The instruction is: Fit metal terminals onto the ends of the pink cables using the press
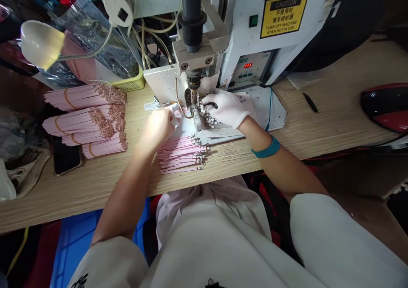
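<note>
My left hand (162,120), with white coverings on its fingertips, is closed in a pinch at the left of the soldering machine's tip (193,96). A bit of pink shows by those fingertips; what they grip is too small to make out. My right hand (227,108), in a white glove, has its fingers bent together just right of the tip, over a pile of small metal-and-white parts (210,120). Whatever it pinches is hidden. A thin curved copper-coloured tube (177,94) runs down to the tip. In front lie many pink wires (177,154) with small parts on their right ends.
Banded bundles of pink wires (76,122) lie at the left, beside a phone (66,156). A lamp (43,43) and a yellow basket (130,83) stand behind them. The control box (250,69) is at the back right. A black pen-like piece (310,102) and a red-black object (385,107) lie right.
</note>
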`<state>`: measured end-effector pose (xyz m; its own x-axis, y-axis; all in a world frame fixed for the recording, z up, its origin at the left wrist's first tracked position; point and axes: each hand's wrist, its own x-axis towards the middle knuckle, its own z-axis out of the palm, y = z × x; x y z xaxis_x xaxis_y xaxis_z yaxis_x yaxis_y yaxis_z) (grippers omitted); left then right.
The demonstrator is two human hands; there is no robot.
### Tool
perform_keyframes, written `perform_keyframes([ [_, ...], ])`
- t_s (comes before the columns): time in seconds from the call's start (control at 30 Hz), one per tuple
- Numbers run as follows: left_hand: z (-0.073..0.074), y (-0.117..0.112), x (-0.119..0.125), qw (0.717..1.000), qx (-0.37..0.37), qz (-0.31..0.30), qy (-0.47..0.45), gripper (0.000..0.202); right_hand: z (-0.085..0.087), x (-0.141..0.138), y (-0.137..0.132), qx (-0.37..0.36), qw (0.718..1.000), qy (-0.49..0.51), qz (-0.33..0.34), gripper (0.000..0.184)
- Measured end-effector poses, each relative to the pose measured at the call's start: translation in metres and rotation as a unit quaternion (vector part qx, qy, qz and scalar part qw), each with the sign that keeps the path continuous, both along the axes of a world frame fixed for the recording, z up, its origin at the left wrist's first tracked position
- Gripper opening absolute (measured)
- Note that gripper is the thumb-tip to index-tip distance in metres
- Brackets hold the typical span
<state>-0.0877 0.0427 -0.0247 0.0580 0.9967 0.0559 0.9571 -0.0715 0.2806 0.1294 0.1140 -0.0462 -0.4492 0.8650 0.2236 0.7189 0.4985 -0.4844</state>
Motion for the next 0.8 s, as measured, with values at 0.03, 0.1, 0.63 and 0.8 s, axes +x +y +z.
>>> perform_keyframes([
  [0.03, -0.002, 0.001, 0.000, 1.000, -0.002, 0.004, 0.010, 0.023, 0.002, 0.002, 0.000, -0.009, 1.000, -0.001, 0.009, 0.033],
  [0.1, -0.005, 0.001, 0.000, 1.000, -0.009, -0.002, 0.016, 0.021, 0.007, 0.007, -0.001, -0.020, 1.000, 0.004, 0.012, 0.032],
  [0.63, -0.006, 0.000, 0.001, 0.995, 0.089, -0.029, 0.029, 0.023, 0.003, 0.008, -0.002, -0.003, 0.998, -0.038, 0.050, 0.023],
  [0.8, -0.005, -0.005, -0.004, 0.994, 0.086, -0.062, 0.040, 0.026, 0.013, 0.024, -0.002, -0.045, 0.995, 0.002, 0.088, 0.020],
])
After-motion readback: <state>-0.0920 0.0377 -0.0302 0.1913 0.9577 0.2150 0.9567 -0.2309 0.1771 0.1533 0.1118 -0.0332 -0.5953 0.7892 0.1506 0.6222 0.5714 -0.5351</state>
